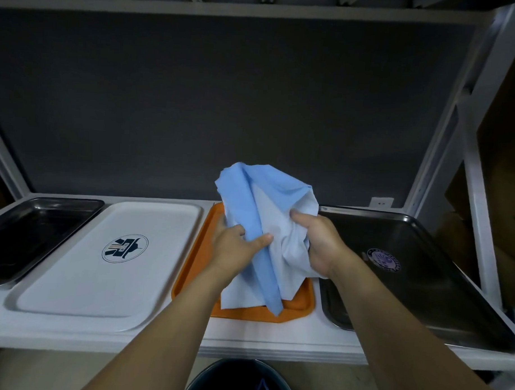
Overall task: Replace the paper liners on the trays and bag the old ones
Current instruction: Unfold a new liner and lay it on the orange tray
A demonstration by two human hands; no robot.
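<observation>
Blue liner [264,212], crumpled, blue on one face and pale on the other, held between both grips above orange tray [192,268]. Left grip [234,249] clenched on the liner's left fold, thumb laid across the front, fingers hidden behind the paper. Right grip [321,243] grasping the liner's right side, thumb pressed into the pale face, fingers curled under bunched paper. Upper part of the liner raised in front of dark back panel [224,106]; lower corner hanging over the orange tray's near rim, contact not discernible.

Orange tray on white shelf [260,338], largely hidden by liner and forearms. Just beside it on the left: lined tray [9,300] of steel, carrying a flat white liner [87,276] printed with a round dark logo [125,248]. Farther left, at the frame edge: bare dark tray [30,233]. Just beside the orange tray on the right: bare steel tray [437,288], round purple sticker [384,260] on its floor.

Below the shelf's front edge, between the forearms: top of a dark bin [215,377]. At far right: cardboard boxes [509,130].
</observation>
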